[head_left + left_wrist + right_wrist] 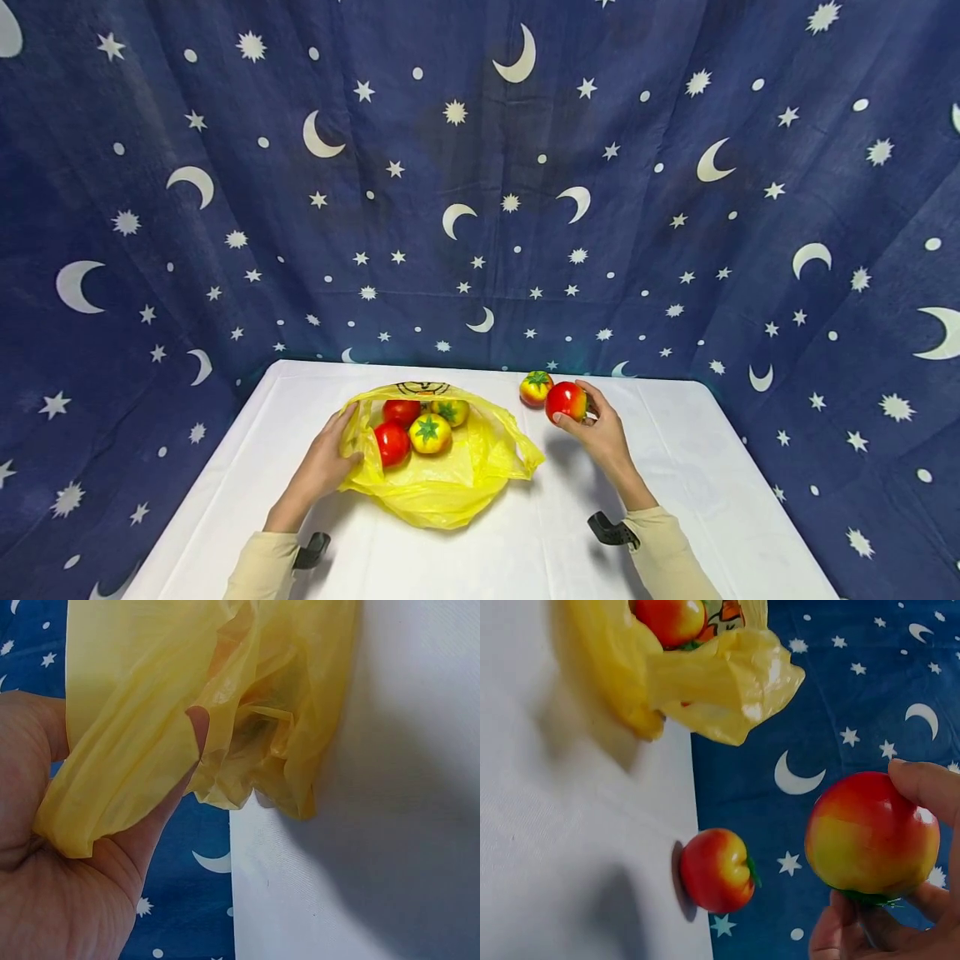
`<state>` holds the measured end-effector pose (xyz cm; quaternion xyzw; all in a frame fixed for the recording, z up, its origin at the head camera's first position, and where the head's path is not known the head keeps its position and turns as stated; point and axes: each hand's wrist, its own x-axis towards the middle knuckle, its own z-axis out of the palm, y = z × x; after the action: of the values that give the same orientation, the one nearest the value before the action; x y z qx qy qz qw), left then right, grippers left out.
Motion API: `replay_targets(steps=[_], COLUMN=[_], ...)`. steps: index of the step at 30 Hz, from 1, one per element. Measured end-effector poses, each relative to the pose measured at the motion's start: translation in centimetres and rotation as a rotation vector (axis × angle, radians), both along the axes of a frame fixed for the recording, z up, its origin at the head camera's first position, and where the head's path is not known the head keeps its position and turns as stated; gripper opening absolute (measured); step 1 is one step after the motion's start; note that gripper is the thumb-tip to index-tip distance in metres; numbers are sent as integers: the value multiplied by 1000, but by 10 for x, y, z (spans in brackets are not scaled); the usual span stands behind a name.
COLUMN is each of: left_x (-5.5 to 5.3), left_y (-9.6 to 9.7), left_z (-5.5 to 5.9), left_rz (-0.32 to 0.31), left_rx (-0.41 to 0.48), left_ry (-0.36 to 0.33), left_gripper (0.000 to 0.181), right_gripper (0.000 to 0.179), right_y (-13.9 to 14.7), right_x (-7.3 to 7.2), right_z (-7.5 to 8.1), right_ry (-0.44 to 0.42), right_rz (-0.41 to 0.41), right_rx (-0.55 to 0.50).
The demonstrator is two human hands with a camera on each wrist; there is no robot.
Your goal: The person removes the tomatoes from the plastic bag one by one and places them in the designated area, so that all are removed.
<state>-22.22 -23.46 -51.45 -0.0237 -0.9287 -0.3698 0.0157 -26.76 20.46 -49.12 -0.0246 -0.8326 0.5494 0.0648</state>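
A yellow plastic bag [442,504] lies with its mouth spread towards me, and several red and yellow tomatoes [431,433] sit inside it. At the bag's left edge my left hand [322,458] grips the thin plastic; in the left wrist view a fold of the bag [127,772] passes between thumb and fingers. My right hand [602,429] holds a red-and-yellow tomato [566,402] above the table, to the right of the bag. In the right wrist view the fingers wrap the held tomato [874,836], its green leaves facing down. Another tomato [536,389] rests on the table just behind it.
A white cloth covers the table [390,554]. Behind and on both sides hangs a dark blue curtain [480,167] with moons and stars. Dark wrist cameras [311,550] sit on both forearms near the sleeves.
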Motion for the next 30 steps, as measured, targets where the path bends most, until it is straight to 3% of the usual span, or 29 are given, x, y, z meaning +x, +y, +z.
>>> replay_targets(steps=[7,22,27,30], left_x=[1,0,1,1], left_y=[1,0,-1,-1], left_z=[0,1,0,0], left_rz=[2,9,13,13], left_rx=[-3,-9,-11,-18], left_ry=[-1,5,-12,1], left_gripper=[86,86,87,87], right_gripper=[77,82,83,75], right_y=[8,13,15,15], right_x=[-5,-20,-24,-25], right_z=[-8,-26,-28,-29], right_ry=[-40,-24,-64,-47], right_rz=[-2,-31,-7,38], right_rx=[8,26,39,22])
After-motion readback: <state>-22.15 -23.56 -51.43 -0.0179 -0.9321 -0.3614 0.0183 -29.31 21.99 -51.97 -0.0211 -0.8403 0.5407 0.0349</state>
